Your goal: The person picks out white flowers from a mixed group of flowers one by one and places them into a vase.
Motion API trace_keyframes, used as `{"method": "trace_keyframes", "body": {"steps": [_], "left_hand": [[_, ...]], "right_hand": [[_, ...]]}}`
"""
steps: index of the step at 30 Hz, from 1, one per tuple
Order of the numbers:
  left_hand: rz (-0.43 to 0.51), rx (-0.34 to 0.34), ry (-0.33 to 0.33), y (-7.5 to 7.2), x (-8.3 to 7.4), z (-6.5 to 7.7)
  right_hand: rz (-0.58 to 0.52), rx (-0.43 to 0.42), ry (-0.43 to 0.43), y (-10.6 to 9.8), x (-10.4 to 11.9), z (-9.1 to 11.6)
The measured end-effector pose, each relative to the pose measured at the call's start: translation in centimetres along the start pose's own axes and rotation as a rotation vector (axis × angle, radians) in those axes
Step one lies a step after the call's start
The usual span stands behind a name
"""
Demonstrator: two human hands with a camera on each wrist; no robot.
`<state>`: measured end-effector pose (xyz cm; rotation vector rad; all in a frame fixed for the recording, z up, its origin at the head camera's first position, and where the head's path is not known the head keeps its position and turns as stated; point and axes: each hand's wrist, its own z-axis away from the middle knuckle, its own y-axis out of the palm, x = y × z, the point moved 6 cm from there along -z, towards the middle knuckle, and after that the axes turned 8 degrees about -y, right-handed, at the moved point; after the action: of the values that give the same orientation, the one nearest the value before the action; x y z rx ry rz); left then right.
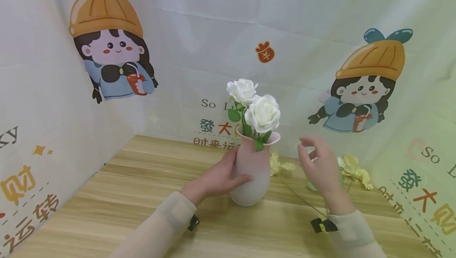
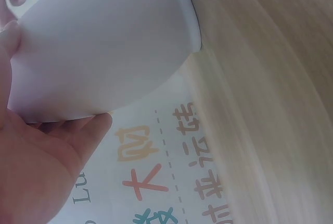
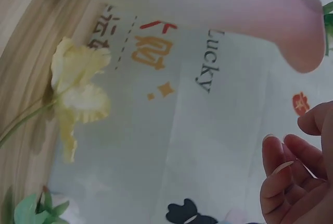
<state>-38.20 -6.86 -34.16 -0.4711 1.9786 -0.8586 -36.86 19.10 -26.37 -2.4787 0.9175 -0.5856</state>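
A vase (image 1: 251, 171), pink at the flared rim and pale below, stands upright on the wooden table. Two white roses (image 1: 263, 113) with green leaves rise from its mouth. My left hand (image 1: 221, 174) grips the vase from the left, thumb across the front and fingers behind it. In the left wrist view, fingers (image 2: 88, 135) curve round the pale vase wall (image 2: 114, 41). To the right of the vase, my right hand (image 1: 320, 165) is raised off the table with loosely curled fingers and holds nothing. The right wrist view has it below the pink rim (image 3: 304, 47).
Yellow flowers lie on the table (image 1: 124, 183) at right: one (image 1: 279, 165) beside the vase, another (image 1: 356, 169) beyond my right hand. Green leaves (image 3: 39, 211) lie near them. A printed cloth (image 1: 213, 32) hangs behind and at both sides.
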Motion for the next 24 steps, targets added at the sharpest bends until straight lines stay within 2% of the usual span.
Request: {"method": "trace_keyframes", "body": {"steps": [3, 7, 15, 20, 24], "left_hand": [[-0.001, 0.004, 0.002, 0.0, 0.0, 0.0], [-0.006, 0.004, 0.003, 0.1, 0.0, 0.0], [-0.006, 0.007, 0.004, 0.1, -0.1, 0.1], [0.001, 0.001, 0.012, 0.0, -0.2, 0.1], [0.003, 0.0, 0.007, 0.0, -0.2, 0.1]], "right_hand": [[0.027, 0.027, 0.034, 0.1, -1.5, 0.4], [0.067, 0.11, 0.114, 0.3, -3.5, 1.2], [0.159, 0.383, 0.332, 0.6, -7.7, 3.4], [0.237, 0.56, 0.408, 0.9, -10.0, 5.1], [0.261, 0.665, 0.475, 1.1, -11.4, 6.4]]}}
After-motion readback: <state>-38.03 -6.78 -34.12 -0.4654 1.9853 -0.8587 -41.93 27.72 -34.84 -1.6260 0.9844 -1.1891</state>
